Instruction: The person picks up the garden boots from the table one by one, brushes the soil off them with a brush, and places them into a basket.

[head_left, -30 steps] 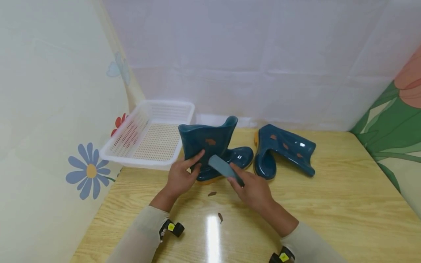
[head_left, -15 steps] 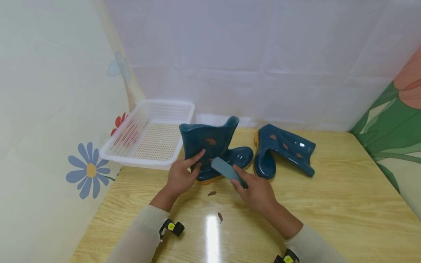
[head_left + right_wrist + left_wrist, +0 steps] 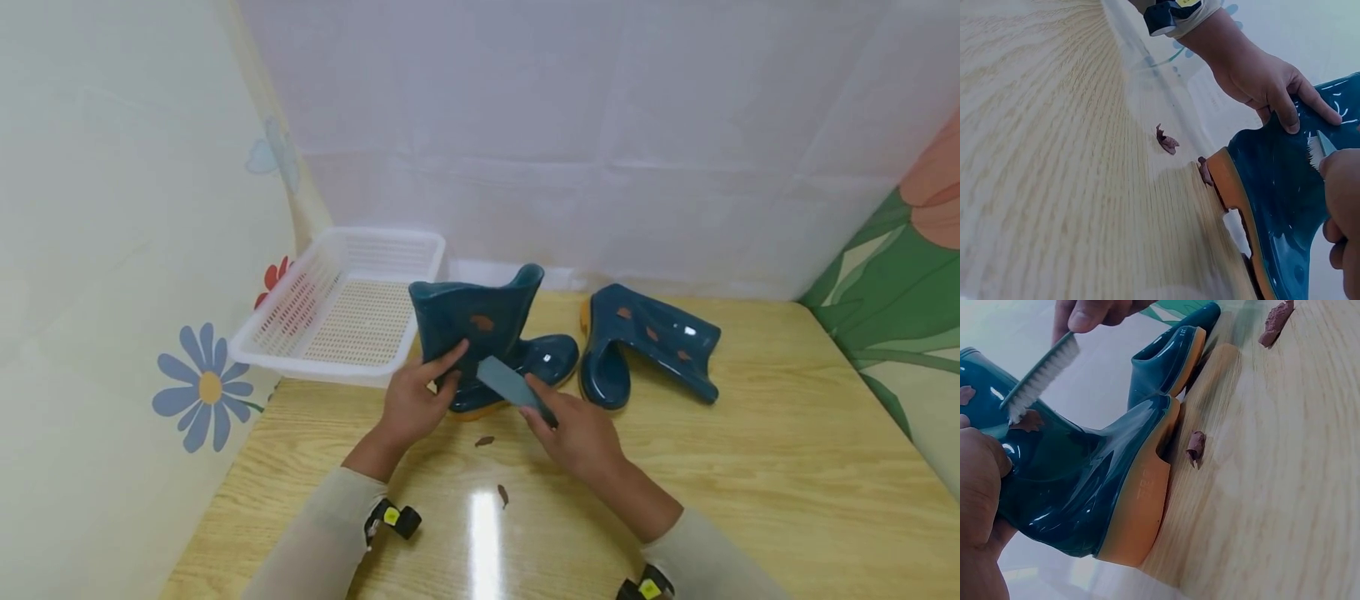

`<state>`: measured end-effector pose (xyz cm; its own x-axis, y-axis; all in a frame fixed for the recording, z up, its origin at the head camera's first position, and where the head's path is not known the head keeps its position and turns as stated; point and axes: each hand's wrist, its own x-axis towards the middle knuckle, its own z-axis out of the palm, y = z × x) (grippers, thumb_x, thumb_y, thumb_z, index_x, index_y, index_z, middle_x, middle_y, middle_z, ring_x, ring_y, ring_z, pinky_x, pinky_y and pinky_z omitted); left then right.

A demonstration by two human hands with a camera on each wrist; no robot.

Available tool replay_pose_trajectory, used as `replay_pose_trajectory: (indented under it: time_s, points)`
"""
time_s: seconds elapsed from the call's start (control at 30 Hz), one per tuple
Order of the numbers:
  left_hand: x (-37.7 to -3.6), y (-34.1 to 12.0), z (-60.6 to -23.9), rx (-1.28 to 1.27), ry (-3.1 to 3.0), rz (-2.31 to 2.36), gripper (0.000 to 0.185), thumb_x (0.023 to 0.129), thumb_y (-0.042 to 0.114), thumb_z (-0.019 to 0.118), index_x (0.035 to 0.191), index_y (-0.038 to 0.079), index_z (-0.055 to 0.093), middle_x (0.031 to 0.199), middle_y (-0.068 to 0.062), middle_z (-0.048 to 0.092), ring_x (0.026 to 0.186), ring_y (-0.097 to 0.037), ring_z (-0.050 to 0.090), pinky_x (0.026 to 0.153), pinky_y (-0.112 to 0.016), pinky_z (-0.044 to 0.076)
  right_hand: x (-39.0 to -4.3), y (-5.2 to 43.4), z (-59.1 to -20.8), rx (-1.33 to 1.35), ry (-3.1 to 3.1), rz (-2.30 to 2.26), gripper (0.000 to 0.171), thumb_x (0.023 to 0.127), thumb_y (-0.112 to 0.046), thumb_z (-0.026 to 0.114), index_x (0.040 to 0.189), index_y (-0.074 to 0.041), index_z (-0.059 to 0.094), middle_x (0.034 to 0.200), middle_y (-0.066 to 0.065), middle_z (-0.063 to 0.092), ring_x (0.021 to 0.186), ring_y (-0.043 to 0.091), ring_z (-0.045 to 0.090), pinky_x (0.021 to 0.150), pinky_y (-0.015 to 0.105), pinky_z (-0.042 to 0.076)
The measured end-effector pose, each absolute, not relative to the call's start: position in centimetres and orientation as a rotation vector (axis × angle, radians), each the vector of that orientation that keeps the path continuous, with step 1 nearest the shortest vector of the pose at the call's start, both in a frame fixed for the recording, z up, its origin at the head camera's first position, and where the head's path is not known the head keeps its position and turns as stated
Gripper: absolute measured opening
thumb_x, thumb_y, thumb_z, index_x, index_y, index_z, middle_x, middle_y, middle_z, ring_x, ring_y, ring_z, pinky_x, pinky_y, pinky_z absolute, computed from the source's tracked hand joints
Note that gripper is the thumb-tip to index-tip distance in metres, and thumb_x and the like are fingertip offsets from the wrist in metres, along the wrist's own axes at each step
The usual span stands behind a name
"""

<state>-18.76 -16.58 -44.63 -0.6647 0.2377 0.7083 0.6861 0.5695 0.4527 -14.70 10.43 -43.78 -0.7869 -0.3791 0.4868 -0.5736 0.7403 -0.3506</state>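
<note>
The left hand [image 3: 416, 404] holds its fingers round the back of a glossy dark-teal rubber boot [image 3: 498, 337], orange-soled and upright on the pale wood-grain table [image 3: 780, 433]. The right hand [image 3: 581, 437] pinches a grey-green, white-bristled brush [image 3: 505, 382] beside a ragged brown patch [image 3: 1027, 420] on the boot's shaft.

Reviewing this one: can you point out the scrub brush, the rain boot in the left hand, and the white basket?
Scrub brush [image 3: 508, 383]: head view, on its flat back.
Held rain boot [image 3: 1079, 472]: left wrist view, on its ankle.
White basket [image 3: 356, 321]: head view, on its perforated bottom.
</note>
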Motion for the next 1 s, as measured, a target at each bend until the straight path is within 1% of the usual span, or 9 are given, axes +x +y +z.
replay_pose_trajectory:
  time_s: [0.1,0.2,0.43,0.53,0.67,0.8,1.0]
  points:
    - [-18.8,-16.6,-44.6,-0.73,-2.213,-0.988,0.049,0.091,-0.002,0.07,0.138,0.013,0.067,0.061,0.005,0.041,0.049,-0.002,0.033,0.043,-0.026,0.034,-14.6,10.8,-43.9,0.721,-2.572,0.684,0.05,0.096,-0.029,0.074,0.142,-0.013,0.063,0.074,-0.005,0.059,0.054,0.007,0.039,0.048,0.024,0.032]
    - [-18.8,-16.6,-44.7,-0.726,-2.212,-0.99,0.049,0.091,-0.002,0.07,0.138,0.013,0.067,0.062,0.005,0.042,0.048,-0.002,0.033,0.043,-0.026,0.034,-14.5,11.0,-44.1,0.729,-2.545,0.691,0.05,0.095,-0.028,0.076,0.14,-0.012,0.064,0.072,-0.006,0.057,0.054,0.007,0.038,0.048,0.024,0.031]
    - [-18.9,-16.6,-44.7,-0.733,-2.203,-0.996,0.049,0.092,-0.002,0.07,0.138,0.013,0.067,0.061,0.004,0.044,0.049,-0.002,0.033,0.044,-0.026,0.034,-14.5,10.5,-44.0,0.776,-2.447,0.704,0.051,0.091,-0.025,0.08,0.138,-0.011,0.066,0.063,-0.01,0.043,0.051,0.005,0.034,0.046,0.022,0.026]
    - [-18.9,-16.5,-44.7,-0.734,-2.202,-0.995,0.049,0.091,-0.002,0.07,0.138,0.013,0.067,0.06,0.002,0.044,0.049,-0.002,0.033,0.044,-0.026,0.034,-14.5,10.3,-43.9,0.785,-2.418,0.704,0.053,0.089,-0.024,0.081,0.138,-0.01,0.066,0.063,-0.008,0.047,0.051,0.004,0.035,0.045,0.022,0.027]
    - [-18.8,-16.5,-44.7,-0.735,-2.198,-1.002,0.05,0.091,-0.003,0.07,0.138,0.013,0.066,0.061,0.003,0.042,0.049,-0.002,0.032,0.044,-0.026,0.034,-14.6,10.4,-43.9,0.75,-2.453,0.691,0.052,0.091,-0.026,0.08,0.139,-0.01,0.065,0.064,-0.008,0.049,0.05,0.004,0.033,0.044,0.022,0.026]
    - [-18.8,-16.6,-44.7,-0.733,-2.194,-1.02,0.05,0.091,-0.003,0.07,0.139,0.012,0.066,0.059,0.007,0.038,0.047,-0.001,0.029,0.043,-0.026,0.033,-14.6,11.0,-44.3,0.697,-2.544,0.681,0.05,0.095,-0.029,0.076,0.14,-0.012,0.065,0.062,-0.011,0.041,0.049,0.005,0.031,0.045,0.024,0.026]
    - [-18.9,-16.7,-44.8,-0.72,-2.207,-1.028,0.049,0.092,-0.001,0.07,0.139,0.013,0.065,0.061,0.007,0.041,0.048,-0.001,0.032,0.044,-0.026,0.034,-14.8,11.9,-44.9,0.708,-2.534,0.712,0.049,0.094,-0.027,0.077,0.138,-0.01,0.066,0.059,-0.012,0.033,0.048,0.004,0.029,0.043,0.024,0.025]
